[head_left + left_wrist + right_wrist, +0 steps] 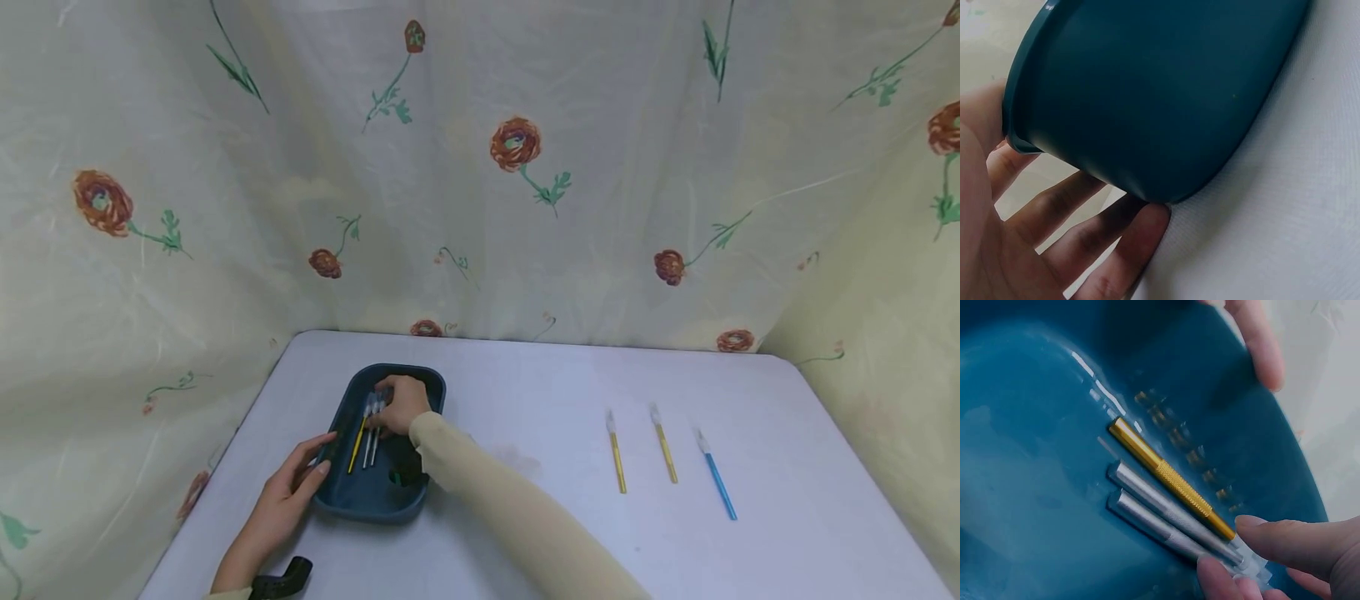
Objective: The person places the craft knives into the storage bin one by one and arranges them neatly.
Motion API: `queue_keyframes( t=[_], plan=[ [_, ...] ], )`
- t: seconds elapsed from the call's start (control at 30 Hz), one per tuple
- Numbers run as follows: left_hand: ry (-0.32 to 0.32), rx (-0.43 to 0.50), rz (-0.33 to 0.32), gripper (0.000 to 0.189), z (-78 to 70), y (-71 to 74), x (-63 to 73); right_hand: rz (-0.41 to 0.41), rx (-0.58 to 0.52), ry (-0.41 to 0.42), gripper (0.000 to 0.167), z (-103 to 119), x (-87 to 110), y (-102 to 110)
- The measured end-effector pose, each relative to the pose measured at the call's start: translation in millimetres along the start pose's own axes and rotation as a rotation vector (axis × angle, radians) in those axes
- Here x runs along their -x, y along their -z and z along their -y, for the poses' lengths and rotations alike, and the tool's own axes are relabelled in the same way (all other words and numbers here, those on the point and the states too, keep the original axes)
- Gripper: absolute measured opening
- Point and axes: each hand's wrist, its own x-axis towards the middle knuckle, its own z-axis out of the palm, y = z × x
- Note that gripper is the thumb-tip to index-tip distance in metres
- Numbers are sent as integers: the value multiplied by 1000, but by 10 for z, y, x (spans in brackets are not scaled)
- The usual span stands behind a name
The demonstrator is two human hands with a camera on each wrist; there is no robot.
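Note:
Inside a dark teal tray [375,507] lie a gold craft knife [1141,447] and two silver craft knives [1154,495], side by side, with clear caps on their blade ends. My right hand [405,404] reaches into the tray and pinches the capped ends between thumb and fingers; the fingers partly hide the caps. At the tray's left side, my left hand [281,500] touches the rim and outer wall. Its fingers [1125,253] extend loosely along the wall in the left wrist view, not wrapped round it.
On the white table [525,533], right of the tray, lie two gold craft knives [617,462] and a blue one [720,483], apart and capped. Flowered curtains [570,275] stand behind and at the sides. A black device [285,579] sits on the left wrist.

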Motion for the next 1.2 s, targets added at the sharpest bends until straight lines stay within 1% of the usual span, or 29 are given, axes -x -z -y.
queue_keyframes(
  t=[0.23, 0.37, 0.5, 0.6, 0.73, 0.87, 1.03, 1.2],
  plan=[
    [-4, -2, 3, 48, -27, -30, -27, 2, -11, 24, 60, 59, 53, 85],
    [-9, 1, 6, 48, -34, -47, -39, 19, -15, 31, 58, 126, 146, 144],
    [-29, 5, 3, 48, -10, -61, -40, 40, -7, 36, 58, 195, 264, 186],
    [-38, 8, -1, 47, 26, -63, -16, 54, 10, 49, 58, 217, 356, 181],
    [-22, -1, 4, 48, 67, -47, 45, 72, 16, 71, 58, 201, 471, 138],
    [-16, -17, 1, 49, 71, -17, 74, 74, 36, 124, 59, 218, 558, 139],
    [-16, -18, 2, 49, 33, -5, 40, 90, 24, 198, 61, 355, 669, 292],
    [-8, -15, 5, 49, 4, -26, 11, 120, -21, 257, 62, 542, 855, 547]
  ],
)
